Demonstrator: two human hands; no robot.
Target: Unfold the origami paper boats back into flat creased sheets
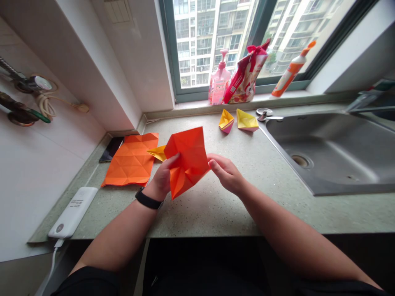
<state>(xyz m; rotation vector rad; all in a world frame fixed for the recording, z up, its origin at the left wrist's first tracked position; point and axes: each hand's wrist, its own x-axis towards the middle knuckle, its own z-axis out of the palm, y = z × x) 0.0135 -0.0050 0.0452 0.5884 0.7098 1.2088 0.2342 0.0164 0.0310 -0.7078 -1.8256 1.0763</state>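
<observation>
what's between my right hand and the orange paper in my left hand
Nothing visible stands in the way. The fingertips of your right hand are right at the edge of the orange folded paper, which your left hand holds up, and no object lies between them.

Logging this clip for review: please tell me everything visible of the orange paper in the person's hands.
The folded orange paper is a thin, bright orange sheet, folded into an angular, pointed shape with sharp creases and layered flaps. It is held tilted in the air above the speckled countertop. The left hand grips its lower left side. The fingertips of the right hand are at its right edge, but contact is hard to confirm.
</observation>
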